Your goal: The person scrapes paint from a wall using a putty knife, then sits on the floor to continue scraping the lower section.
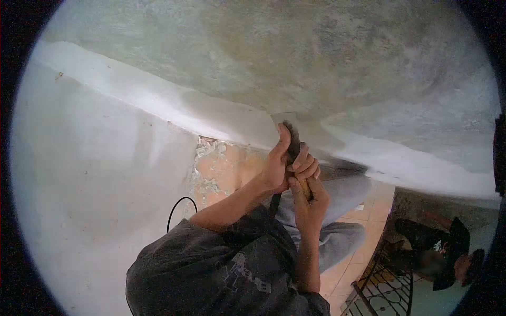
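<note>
Both my hands are closed around a scraper (293,143), its flat blade resting at the white strip along the wall (337,47). My left hand (276,167) grips it near the blade, the thumb stretched along the dark shaft and the fingers curled round the other side. Just below, my right hand (312,203) is wrapped round the yellowish handle. Grey, mottled plaster covers the surface above the blade, and a smooth white band (221,113) runs diagonally beneath it.
A pale wall or panel (105,174) fills the left side. Orange floor tiles (226,168) with white flakes lie below my hands. A black cable (174,208) loops beside my arm. At lower right are a metal railing (387,295) and another person (437,247) in dark clothes.
</note>
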Demonstrator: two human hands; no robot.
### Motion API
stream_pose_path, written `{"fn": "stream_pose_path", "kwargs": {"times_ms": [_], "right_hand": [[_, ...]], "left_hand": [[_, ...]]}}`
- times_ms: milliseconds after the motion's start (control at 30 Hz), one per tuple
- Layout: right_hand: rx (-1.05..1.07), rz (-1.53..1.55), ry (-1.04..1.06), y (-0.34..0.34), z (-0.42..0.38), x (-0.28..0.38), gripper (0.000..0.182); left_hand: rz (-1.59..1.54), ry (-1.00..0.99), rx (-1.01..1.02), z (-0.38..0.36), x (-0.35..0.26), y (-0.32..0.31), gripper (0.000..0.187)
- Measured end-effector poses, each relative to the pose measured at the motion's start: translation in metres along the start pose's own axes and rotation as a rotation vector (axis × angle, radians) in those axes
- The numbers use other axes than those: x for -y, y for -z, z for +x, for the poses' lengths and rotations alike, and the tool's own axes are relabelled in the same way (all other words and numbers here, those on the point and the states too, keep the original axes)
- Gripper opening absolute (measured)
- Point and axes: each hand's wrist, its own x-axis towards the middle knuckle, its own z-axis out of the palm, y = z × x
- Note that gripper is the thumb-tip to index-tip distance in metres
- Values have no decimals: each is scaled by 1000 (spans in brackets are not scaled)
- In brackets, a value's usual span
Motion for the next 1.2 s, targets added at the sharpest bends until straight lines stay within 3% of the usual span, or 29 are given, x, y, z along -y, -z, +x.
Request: {"fn": "stream_pose_path", "kwargs": {"times_ms": [167,367,500,833,867,967,1067,1200], "right_hand": [[45,157,-276,7,-13,-13,13],[-15,466,-348,13,-24,-23,17],[-78,536,-316,18,-19,-21,20],[-83,759,-250,41,-4,-35,23],[-95,762,-243,44,-3,-38,36],[-169,816,-236,64,7,-41,50],[-306,799,-226,85,18,-26,52],[-454,677,-93,118,36,-36,52]], "left_hand": [[237,172,-141,3,6,-4,69],[687,215,-139,10,17,-15,72],[802,235,-49,21,16,-34,69],[1158,175,-48,45,37,-71,54],[1208,125,-42,46,40,-76,52],[1101,188,44,63,64,-77,48],[1007,223,85,83,82,-93,45],[1037,300,309,120,105,-120,44]]}}
